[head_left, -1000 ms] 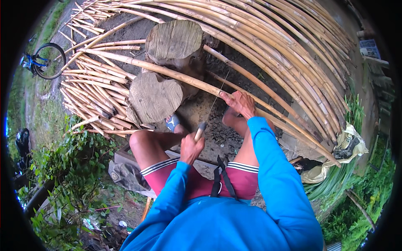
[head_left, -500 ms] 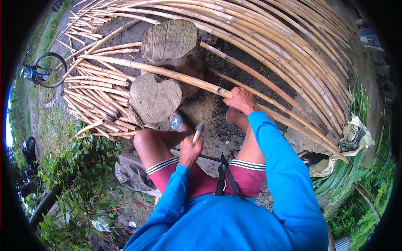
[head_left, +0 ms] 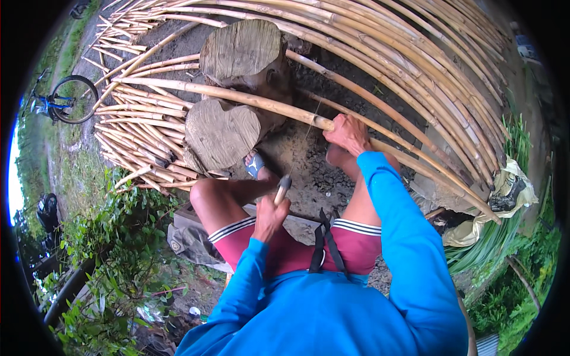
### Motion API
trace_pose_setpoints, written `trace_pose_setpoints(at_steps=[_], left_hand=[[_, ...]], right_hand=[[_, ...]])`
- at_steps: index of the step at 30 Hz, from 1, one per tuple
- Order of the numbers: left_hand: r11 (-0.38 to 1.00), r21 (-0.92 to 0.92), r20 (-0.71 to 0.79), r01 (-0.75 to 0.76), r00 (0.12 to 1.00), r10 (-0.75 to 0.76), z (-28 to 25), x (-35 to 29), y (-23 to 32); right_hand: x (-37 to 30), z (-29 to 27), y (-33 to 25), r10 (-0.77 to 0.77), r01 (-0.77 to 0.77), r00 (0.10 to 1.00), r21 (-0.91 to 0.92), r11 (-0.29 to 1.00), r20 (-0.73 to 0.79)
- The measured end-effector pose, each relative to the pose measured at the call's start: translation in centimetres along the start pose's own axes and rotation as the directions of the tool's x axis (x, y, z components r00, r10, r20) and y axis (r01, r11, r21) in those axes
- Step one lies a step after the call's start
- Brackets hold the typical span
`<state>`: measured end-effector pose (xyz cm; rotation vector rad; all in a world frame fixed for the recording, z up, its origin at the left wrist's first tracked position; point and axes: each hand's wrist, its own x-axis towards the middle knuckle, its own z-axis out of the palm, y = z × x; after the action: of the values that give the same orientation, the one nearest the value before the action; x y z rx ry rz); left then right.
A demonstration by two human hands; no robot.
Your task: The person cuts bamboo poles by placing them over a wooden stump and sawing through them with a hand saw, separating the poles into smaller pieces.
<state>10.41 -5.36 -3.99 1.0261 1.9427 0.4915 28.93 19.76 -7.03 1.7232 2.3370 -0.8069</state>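
My right hand [head_left: 347,134] is closed around a long tan bamboo pole [head_left: 237,99]. The pole passes in front of the far wooden stump [head_left: 240,50] and just beyond the near stump [head_left: 221,133], then runs on past my hand to the lower right. My left hand [head_left: 270,219], low between my knees, grips the pale wooden handle of a tool [head_left: 283,188] with a dark collar. From the collar a thin line rises toward the pole; whether it is a blade seen edge-on, I cannot tell.
Many long bamboo poles [head_left: 409,77] lie fanned across the far and right ground. Cut pole ends [head_left: 142,124] are piled at the left. A blue bicycle [head_left: 62,101] is beyond them. Leafy bushes [head_left: 119,249] grow at near left; a pale sack [head_left: 510,193] lies right.
The view has shifted slightly. Both hands keep their grips, and the pole stays in nearly the same place relative to the stumps.
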Motion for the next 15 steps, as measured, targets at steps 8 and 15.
trace_pose_setpoints(at_steps=[8,15], left_hand=[[0.993,-0.076,0.022,0.088,0.996,-0.086,0.5,0.8,2.3],[0.991,0.087,0.004,0.106,0.994,-0.107,0.8,7.7,5.5]], right_hand=[[0.2,-0.1,0.6,0.033,-0.032,0.999,-0.013,0.999,0.037],[-0.4,0.7,-0.6,-0.012,0.011,1.000,0.017,1.000,0.027]])
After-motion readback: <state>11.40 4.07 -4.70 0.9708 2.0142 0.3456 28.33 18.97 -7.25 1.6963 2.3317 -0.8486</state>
